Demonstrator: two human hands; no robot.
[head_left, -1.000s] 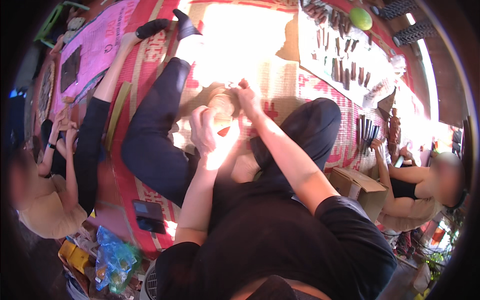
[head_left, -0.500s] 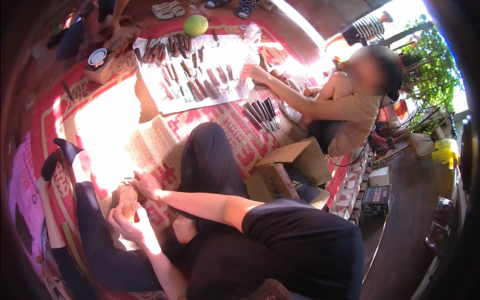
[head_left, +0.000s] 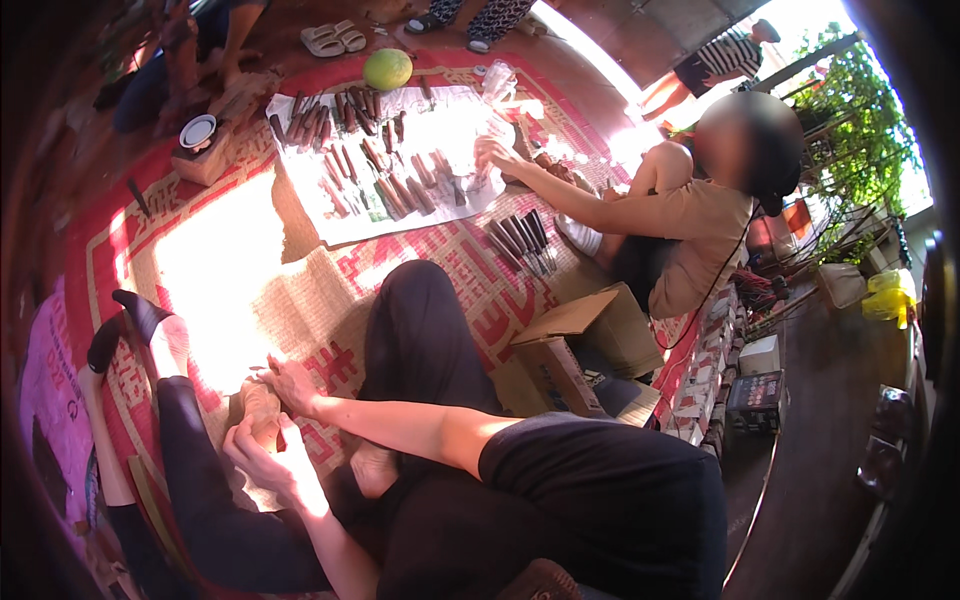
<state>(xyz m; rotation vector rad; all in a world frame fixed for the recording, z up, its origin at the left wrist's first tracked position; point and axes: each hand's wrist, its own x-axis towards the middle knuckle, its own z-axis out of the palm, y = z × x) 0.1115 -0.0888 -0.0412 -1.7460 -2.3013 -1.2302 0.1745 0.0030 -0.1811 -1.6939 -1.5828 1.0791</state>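
Note:
A pale brown carved wooden piece (head_left: 261, 405) lies between my hands, low in front of me above the patterned mat. My left hand (head_left: 268, 462) is closed round its near end, thumb on one side and fingers on the other. At the far right side of the wood is my right hand (head_left: 292, 388), fingers bent toward its top. Glare washes out those fingertips, and whether they grip a small tool or only touch the wood is not visible.
Several wood-handled carving tools (head_left: 395, 190) lie on a white sheet (head_left: 345, 232) farther off; more tools (head_left: 522, 240) rest beside it. An open cardboard box (head_left: 560, 370) stands right of my knee. A seated co-worker (head_left: 690, 230) reaches over the sheet. A green melon (head_left: 388, 69) sits behind.
My hands stay at the wooden piece with only a slight shift. The co-worker's hand has moved slightly left and down over the sheet's right edge. The view has shifted a little.

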